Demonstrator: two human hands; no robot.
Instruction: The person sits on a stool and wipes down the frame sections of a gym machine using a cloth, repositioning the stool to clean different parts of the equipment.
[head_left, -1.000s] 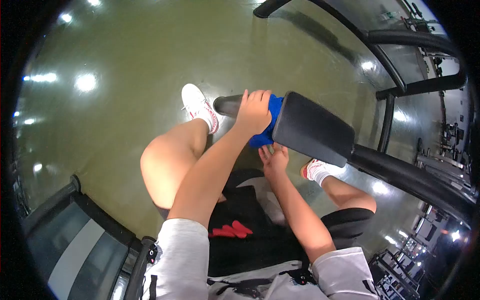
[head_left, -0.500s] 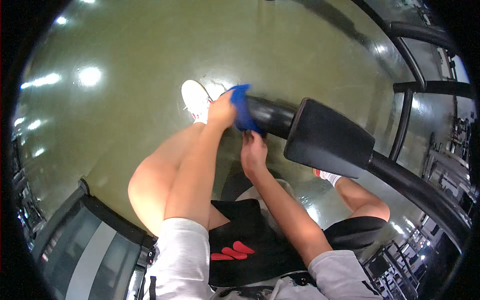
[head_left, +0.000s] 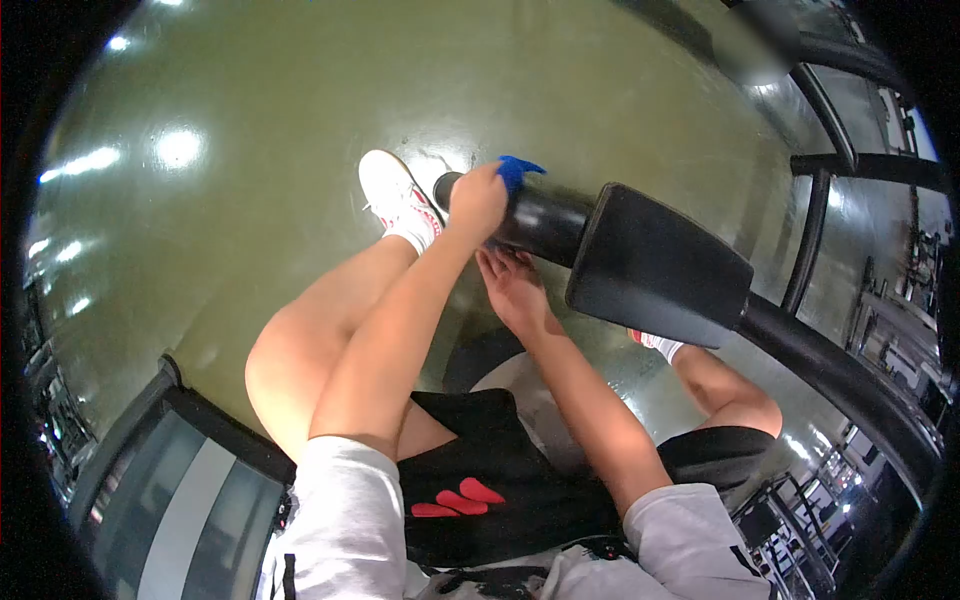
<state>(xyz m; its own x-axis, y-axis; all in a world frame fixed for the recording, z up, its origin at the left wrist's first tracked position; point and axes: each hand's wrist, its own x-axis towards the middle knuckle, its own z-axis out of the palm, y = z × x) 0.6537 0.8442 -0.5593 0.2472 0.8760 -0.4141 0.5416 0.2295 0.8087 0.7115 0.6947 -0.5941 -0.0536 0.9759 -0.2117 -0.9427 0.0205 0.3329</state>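
A blue cloth is bunched in my left hand, whose fingers are closed over the top of a thick black tube. Below the tube, my right hand has its palm turned up and its fingers spread, close to or touching the tube's underside. No object shows in it. To the right of both hands, a black pad is mounted on the same bar. The tube's rounded end sticks out left of my left hand.
A black bar runs from the pad to the lower right. Black frame tubes stand at upper right. A frame with grey panels is at lower left. My white shoe rests on the green floor.
Both hands have moved left along the tube, away from the pad. The cloth went with my left hand and is now bunched on top, no longer hanging around the tube.
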